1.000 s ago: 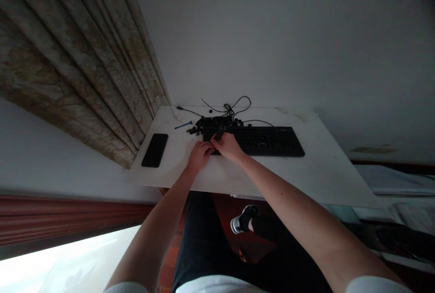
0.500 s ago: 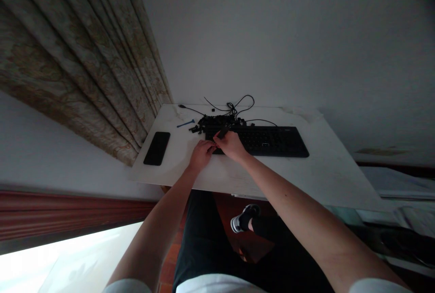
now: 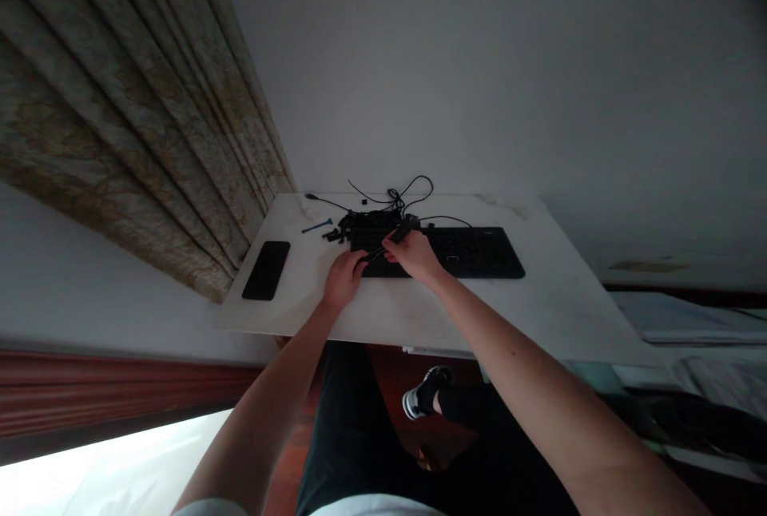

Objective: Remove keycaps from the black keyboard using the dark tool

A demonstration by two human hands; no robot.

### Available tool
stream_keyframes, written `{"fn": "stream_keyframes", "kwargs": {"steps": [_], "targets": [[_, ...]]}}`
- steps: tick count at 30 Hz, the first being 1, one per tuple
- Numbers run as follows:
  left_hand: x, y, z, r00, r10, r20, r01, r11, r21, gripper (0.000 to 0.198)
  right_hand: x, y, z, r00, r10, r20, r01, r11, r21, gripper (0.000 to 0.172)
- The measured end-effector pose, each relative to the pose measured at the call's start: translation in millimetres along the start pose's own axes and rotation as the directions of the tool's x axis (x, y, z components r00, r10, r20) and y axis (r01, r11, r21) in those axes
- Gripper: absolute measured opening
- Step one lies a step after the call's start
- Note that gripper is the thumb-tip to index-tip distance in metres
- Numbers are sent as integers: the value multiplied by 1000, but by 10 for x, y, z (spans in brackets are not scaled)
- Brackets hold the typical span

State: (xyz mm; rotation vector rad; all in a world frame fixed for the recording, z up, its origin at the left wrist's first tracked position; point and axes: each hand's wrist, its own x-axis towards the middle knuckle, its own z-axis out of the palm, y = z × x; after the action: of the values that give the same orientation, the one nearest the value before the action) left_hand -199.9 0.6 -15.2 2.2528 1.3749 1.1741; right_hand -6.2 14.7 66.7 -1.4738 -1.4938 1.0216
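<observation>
A black keyboard (image 3: 488, 252) lies on the white table, its left end under my hands. My right hand (image 3: 416, 252) is closed around a dark, slim-handled tool (image 3: 403, 230) that slants over the keyboard. A thin, pale, wire-like end points from it towards my left hand; its exact kind is unclear. My left hand (image 3: 343, 280) is at the keyboard's front left corner, fingers bent and pinched together. Whatever lies between those fingertips is too small and dark to make out. Behind the keyboard's left half is a heap of loose black keycaps (image 3: 375, 219).
A black phone (image 3: 267, 270) lies on the left of the table (image 3: 407, 312). Near the heap is a thin blue tool (image 3: 316, 225). A black cable (image 3: 423, 179) loops along the back by the wall. A patterned curtain (image 3: 221, 140) hangs at the left.
My hands have drawn apart a little, the left one moving left. The pale wire-like end of the tool now shows between them. The whole view has shifted slightly.
</observation>
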Motion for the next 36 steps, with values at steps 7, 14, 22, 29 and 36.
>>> {"fn": "stream_keyframes", "kwargs": {"steps": [7,14,22,29,36], "targets": [[36,-70,-2,967,-227,-112,217,971,-97,21,-257,442,-320,963,123,-240,-29,932,362,25],[72,-126,4,927,-344,-147,325,935,-141,29,-497,1108,-1253,663,130,-737,169,934,316,35],[109,-183,23,907,-370,-202,365,929,-59,43,-623,1532,-1709,403,223,-887,128,946,296,26],[397,-319,-124,918,-361,-164,376,924,74,39,-608,1534,-1711,466,236,-853,61,953,297,31],[289,-83,-58,979,-140,-147,164,972,169,31,-622,1547,-1731,484,235,-843,41,956,290,33]]}}
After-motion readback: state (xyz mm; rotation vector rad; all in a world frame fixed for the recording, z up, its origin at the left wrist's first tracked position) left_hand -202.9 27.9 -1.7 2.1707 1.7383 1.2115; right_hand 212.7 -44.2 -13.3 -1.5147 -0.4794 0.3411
